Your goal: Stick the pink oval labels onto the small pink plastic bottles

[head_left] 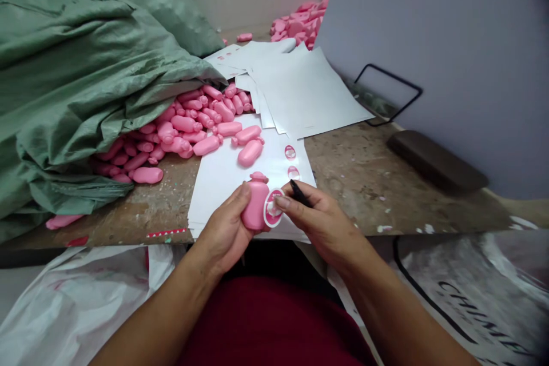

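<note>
My left hand point(225, 229) is wrapped round a pink plastic bottle point(255, 203), held upright just above the table's front edge. An oval pink-and-white sticker point(273, 209) is pinched between the thumb and fingers of my right hand point(323, 220), against the bottle's right side. A black pen-like tool point(301, 193) also sits in that hand; its lower part is hidden. Under both hands lies a white sticker sheet point(214, 194) with two oval stickers point(290, 152) showing near its right edge. Several loose pink bottles point(250, 152) rest on the sheet.
A green sack point(86, 80) spills a heap of pink bottles point(184, 124) at left. White sheets point(313, 91) lie behind, with more pink pieces point(300, 23) at the back. A black wire frame point(388, 74) and a dark case point(435, 160) are at right. White bags point(86, 303) hang below the table edge.
</note>
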Tool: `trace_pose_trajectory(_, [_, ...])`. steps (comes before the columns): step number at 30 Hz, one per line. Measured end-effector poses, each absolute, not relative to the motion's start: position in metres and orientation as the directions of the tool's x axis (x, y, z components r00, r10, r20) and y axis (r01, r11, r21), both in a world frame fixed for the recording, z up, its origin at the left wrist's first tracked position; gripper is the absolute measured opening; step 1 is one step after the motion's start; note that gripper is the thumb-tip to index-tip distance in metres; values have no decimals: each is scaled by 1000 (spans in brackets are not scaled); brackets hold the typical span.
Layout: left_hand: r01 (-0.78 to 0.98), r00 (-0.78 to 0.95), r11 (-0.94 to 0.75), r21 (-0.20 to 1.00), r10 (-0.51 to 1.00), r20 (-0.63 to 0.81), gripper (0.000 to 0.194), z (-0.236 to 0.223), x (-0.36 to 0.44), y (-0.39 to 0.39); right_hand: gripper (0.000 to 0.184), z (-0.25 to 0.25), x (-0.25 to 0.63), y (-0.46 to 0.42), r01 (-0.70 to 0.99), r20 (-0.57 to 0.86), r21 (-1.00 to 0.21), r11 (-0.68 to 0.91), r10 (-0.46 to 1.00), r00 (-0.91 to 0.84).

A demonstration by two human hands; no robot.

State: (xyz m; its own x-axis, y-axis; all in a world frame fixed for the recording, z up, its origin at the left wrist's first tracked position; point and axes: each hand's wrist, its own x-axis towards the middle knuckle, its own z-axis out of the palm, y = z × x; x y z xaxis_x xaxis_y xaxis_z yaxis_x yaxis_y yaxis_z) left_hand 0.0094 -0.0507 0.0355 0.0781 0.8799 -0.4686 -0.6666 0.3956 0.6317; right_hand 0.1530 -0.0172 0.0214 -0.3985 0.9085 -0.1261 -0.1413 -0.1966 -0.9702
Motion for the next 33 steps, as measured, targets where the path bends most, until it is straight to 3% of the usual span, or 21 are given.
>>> trace_pose_trajectory(5, [-697,77,394,598,871,-484,28,37,10,-49,34,27,156,-18,-80,-176,-969,-233,883,-435])
trace_pose_trajectory(12, [-600,3,327,730,913,-407,22,31,14,-51,35,23,155,-15,50,-98,-995,-84,875,-474])
trace_pose_trajectory(17, [-611,-21,285,739,927,-375,22,30,16,-53,36,19,154,-15,151,-82,-988,-21,907,-412])
trace_pose_trajectory(24, [-711,47,398,579,849,-526,27,37,15,-49,34,28,153,-14,-21,-118,-989,-145,873,-472])
trace_pose_trajectory(33, [-640,9,331,693,906,-424,24,32,13,-51,34,22,152,-13,36,-105,-994,-100,886,-451])
